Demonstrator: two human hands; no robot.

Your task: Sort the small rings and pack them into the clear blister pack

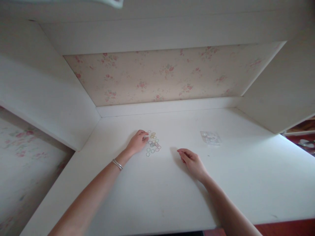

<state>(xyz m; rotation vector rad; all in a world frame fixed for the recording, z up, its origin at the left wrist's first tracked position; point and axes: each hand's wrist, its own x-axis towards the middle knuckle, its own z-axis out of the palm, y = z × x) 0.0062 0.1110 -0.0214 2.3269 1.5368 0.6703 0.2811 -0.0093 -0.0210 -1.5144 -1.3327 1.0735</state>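
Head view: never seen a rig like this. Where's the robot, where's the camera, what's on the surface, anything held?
No robot here: these are a person's bare left hand and right hand. There is one picture, from a camera on that person's head, looking forward and down.

On the white tabletop lies a loose cluster of small thin rings, some yellowish, some greenish. Right of them is a clear plastic packet.

The left hand's fingers are at the rings' left edge; the right hand is between rings and packet, fingers drawn together. Nothing held is visible, but a tiny ring could be hidden.
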